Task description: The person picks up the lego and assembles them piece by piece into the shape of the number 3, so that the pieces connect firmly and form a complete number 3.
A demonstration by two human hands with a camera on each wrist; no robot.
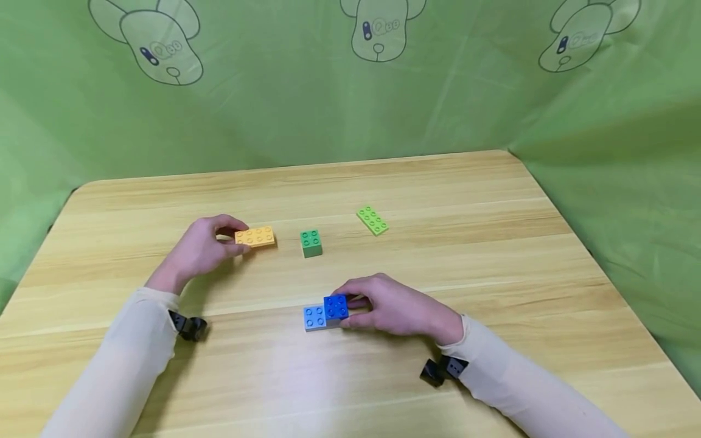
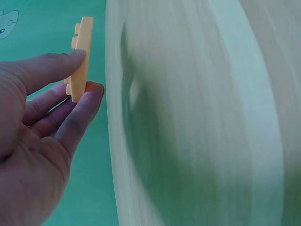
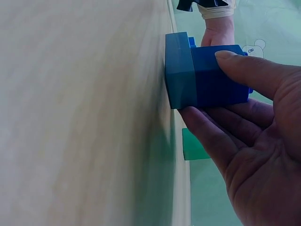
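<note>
My left hand (image 1: 207,246) pinches a thin yellow-orange toy building brick (image 1: 255,236) by its left end, thumb on one side and fingers on the other. In the left wrist view that brick (image 2: 82,61) is held just above the tabletop. My right hand (image 1: 391,305) grips a dark blue square brick (image 1: 336,306) between thumb and fingers. This brick sits on the right half of a longer light blue brick (image 1: 314,317), whose left studs show. In the right wrist view the light blue brick (image 3: 180,70) is close to the table; whether it touches cannot be told.
A green square brick (image 1: 311,243) stands on the wooden table (image 1: 230,377) between the hands, farther back than the blue ones. A lime green flat brick (image 1: 372,220) lies behind it to the right. Green curtains (image 1: 285,109) hang around the table's back and sides.
</note>
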